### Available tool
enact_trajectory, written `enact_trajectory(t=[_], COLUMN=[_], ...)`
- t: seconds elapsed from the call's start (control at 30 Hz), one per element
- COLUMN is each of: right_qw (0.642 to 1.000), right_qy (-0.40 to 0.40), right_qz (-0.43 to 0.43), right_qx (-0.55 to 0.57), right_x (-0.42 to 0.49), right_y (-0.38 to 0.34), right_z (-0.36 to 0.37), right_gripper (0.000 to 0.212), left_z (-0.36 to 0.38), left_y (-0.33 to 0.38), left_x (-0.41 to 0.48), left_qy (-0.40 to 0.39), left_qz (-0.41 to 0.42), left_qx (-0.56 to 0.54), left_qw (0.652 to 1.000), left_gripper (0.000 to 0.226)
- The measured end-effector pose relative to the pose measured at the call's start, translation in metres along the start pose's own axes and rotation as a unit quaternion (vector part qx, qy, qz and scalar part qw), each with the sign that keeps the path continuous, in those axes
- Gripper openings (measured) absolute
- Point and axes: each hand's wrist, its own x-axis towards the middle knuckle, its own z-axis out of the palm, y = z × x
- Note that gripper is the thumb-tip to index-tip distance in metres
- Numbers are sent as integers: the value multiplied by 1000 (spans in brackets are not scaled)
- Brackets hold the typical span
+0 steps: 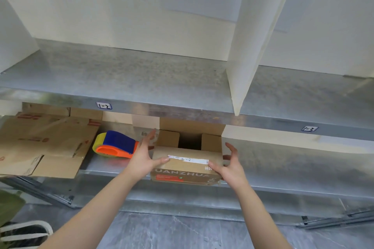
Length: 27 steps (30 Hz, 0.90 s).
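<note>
A small brown cardboard box (187, 164) with its top flaps standing open sits at the front edge of the lower metal shelf (283, 159). My left hand (142, 156) is against the box's left side, fingers straight and thumb laid on the near flap. My right hand (229, 164) is at the box's right side, thumb on the near flap and fingers spread beside the corner. The near flap is folded down and carries a white label strip (189, 158).
A blue, orange and yellow tape dispenser (115, 144) lies on the shelf just left of the box. Flattened cardboard sheets (44, 143) lie further left. The upper metal shelf (141, 79) with white dividers (255, 46) overhangs. Grey floor lies below.
</note>
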Motion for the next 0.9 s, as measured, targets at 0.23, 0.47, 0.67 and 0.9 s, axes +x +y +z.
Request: enact_trajectory(t=[0.23, 0.47, 0.67, 0.9], right_qw=[992, 988, 992, 994], right_qy=[-105, -139, -126, -101], right_qz=[9, -5, -26, 0], right_qx=[70, 60, 20, 40], right_x=[15, 19, 12, 14], right_y=[-8, -12, 3, 10], right_z=[-23, -34, -40, -36], right_gripper=[129, 114, 88, 87], left_z=[-7, -5, 16, 28], left_y=[10, 4, -13, -23], left_x=[26, 30, 17, 13], left_qy=[-181, -151, -98, -47], left_qz=[-58, -9, 12, 38], left_qx=[-48, 14, -23, 38], left_qw=[981, 988, 995, 997], left_gripper=[130, 91, 81, 74])
